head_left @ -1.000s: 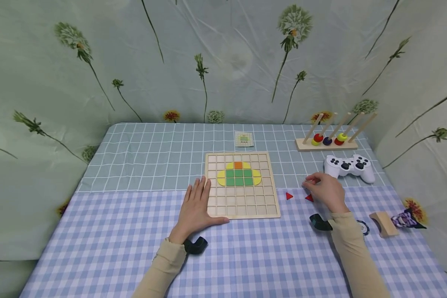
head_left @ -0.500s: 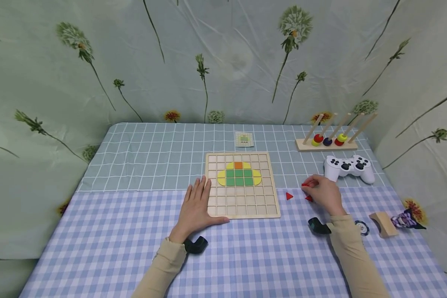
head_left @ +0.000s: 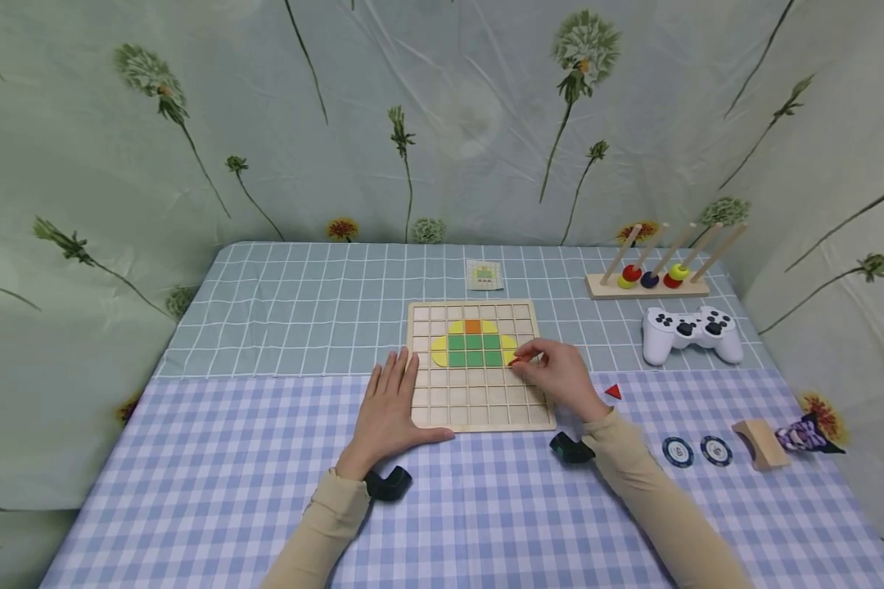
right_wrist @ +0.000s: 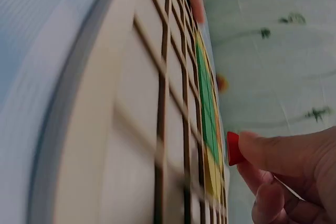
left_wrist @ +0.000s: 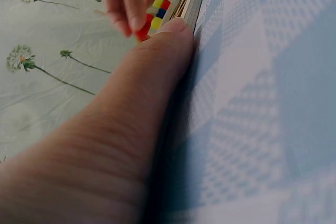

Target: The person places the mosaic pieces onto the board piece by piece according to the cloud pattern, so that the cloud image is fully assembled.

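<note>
My left hand (head_left: 386, 401) lies with spread, straight fingers along the left edge and lower left corner of the wooden grid board (head_left: 486, 421). The board bears green squares (head_left: 474, 352), yellow rounded pieces (head_left: 439, 352) and an orange square (head_left: 472, 326). Over its right side, my right hand (head_left: 560, 376) pinches a small red triangle (right_wrist: 234, 148) between thumb and fingers; in the right wrist view it is held above the grid surface. Another red triangle (head_left: 614, 392) lies on the checked cloth right of the board.
A pattern card (head_left: 484, 275) lies behind the board. To the right are a peg stand with beads (head_left: 648, 286), a white game controller (head_left: 691, 334), two poker chips (head_left: 678, 451), a wooden arch block (head_left: 761, 444) and a small purple figure (head_left: 801, 433).
My right hand has moved left from the cloth to over the board, carrying a red triangle. The triangle nearest the board no longer shows; the hand covers that spot. My left hand stays put.
</note>
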Demonstrator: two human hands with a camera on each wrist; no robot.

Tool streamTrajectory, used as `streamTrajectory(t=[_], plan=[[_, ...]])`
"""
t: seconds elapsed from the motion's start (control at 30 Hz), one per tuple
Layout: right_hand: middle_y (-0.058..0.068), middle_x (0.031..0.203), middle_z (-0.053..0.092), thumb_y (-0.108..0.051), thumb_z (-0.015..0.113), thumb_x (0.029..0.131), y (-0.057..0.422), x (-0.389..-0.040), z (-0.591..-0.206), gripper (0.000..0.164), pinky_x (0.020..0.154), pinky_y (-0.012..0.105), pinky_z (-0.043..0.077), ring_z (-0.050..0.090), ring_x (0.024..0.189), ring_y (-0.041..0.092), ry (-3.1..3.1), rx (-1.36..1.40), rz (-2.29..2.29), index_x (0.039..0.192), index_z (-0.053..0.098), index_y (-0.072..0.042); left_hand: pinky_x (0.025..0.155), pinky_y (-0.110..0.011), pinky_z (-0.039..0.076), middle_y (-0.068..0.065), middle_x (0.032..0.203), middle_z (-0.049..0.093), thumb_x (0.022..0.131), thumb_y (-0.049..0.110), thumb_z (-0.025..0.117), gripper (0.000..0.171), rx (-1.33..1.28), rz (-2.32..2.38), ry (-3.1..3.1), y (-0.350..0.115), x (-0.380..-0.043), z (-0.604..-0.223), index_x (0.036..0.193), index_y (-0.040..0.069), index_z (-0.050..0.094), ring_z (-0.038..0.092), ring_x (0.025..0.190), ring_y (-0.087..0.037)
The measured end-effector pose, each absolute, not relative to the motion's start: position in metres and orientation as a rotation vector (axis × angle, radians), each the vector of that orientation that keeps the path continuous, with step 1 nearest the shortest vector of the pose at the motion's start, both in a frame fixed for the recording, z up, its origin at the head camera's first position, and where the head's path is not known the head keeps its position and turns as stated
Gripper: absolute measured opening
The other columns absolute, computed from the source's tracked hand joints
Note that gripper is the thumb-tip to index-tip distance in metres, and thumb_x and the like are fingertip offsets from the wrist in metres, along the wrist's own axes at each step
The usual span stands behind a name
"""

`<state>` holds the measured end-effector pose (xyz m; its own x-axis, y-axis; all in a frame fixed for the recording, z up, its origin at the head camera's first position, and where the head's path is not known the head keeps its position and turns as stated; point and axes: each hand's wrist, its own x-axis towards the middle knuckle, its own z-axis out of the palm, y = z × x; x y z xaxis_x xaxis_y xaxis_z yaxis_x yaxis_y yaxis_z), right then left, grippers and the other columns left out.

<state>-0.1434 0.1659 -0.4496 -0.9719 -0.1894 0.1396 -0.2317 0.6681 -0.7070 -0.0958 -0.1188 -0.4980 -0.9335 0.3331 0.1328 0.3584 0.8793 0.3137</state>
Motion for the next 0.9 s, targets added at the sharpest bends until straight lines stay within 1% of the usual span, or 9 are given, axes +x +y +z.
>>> streamTrajectory(t=[0.1, 0.23, 0.4, 0.67, 0.77, 0.9], plan=[[-0.003, 0.074, 0.064, -0.013, 0.08, 0.077, 0.146, -0.144, -0.451, 0.01, 0.047, 0.025, 0.036, 0.044, 0.053, 0.013, -2.827, 0.383, 1.268, 0.082, 0.072, -0.009, 0.114, -0.043, 0.001, -0.016, 0.156, 0.013, 0.064, 0.082, 0.058, 0.127, -0.551, -0.532, -2.974, -0.118, -0.096, -0.498, 0.152, 0.003, 0.014, 0.003, 0.143, -0.03], [-0.007, 0.072, 0.064, -0.015, 0.08, 0.077, 0.124, -0.145, -0.451, 0.008, 0.047, 0.026, 0.036, 0.044, 0.052, 0.012, -2.854, 0.462, 1.293, 0.079, 0.073, -0.013, 0.114, -0.044, 0.001, -0.017, 0.156, 0.012, 0.064, 0.083, 0.057, 0.127, -0.552, -0.536, -2.968, -0.118, -0.096, -0.498, 0.152, 0.003, 0.014, 0.003, 0.143, -0.03], [-0.009, 0.074, 0.065, -0.017, 0.079, 0.079, 0.103, -0.146, -0.45, 0.005, 0.054, 0.027, 0.04, 0.048, 0.058, 0.01, -2.913, 0.553, 1.253, 0.079, 0.074, -0.015, 0.114, -0.043, 0.0, -0.016, 0.156, 0.011, 0.063, 0.085, 0.055, 0.128, -0.544, -0.524, -2.976, -0.118, -0.096, -0.498, 0.152, 0.003, 0.013, 0.002, 0.143, -0.029], [-0.01, 0.077, 0.067, -0.019, 0.077, 0.081, 0.092, -0.148, -0.453, 0.004, 0.071, 0.031, 0.047, 0.059, 0.075, 0.009, -2.974, 0.567, 1.171, 0.08, 0.075, -0.015, 0.114, -0.044, 0.001, -0.016, 0.156, 0.012, 0.064, 0.083, 0.058, 0.127, -0.543, -0.519, -2.972, -0.118, -0.096, -0.498, 0.152, 0.003, 0.014, 0.003, 0.143, -0.029], [-0.008, 0.079, 0.067, -0.018, 0.077, 0.082, 0.091, -0.148, -0.455, 0.004, 0.073, 0.032, 0.048, 0.061, 0.079, 0.011, -2.971, 0.565, 1.126, 0.081, 0.076, -0.014, 0.114, -0.043, 0.0, -0.016, 0.156, 0.011, 0.064, 0.083, 0.057, 0.127, -0.538, -0.516, -2.976, -0.118, -0.096, -0.498, 0.152, 0.003, 0.014, 0.003, 0.143, -0.029], [-0.008, 0.079, 0.064, -0.02, 0.078, 0.08, 0.09, -0.148, -0.457, 0.003, 0.069, 0.031, 0.048, 0.059, 0.077, 0.011, -2.964, 0.575, 1.026, 0.079, 0.077, -0.017, 0.114, -0.043, 0.0, -0.016, 0.156, 0.011, 0.064, 0.084, 0.057, 0.127, -0.536, -0.514, -2.98, -0.118, -0.096, -0.498, 0.152, 0.003, 0.014, 0.003, 0.143, -0.029]])
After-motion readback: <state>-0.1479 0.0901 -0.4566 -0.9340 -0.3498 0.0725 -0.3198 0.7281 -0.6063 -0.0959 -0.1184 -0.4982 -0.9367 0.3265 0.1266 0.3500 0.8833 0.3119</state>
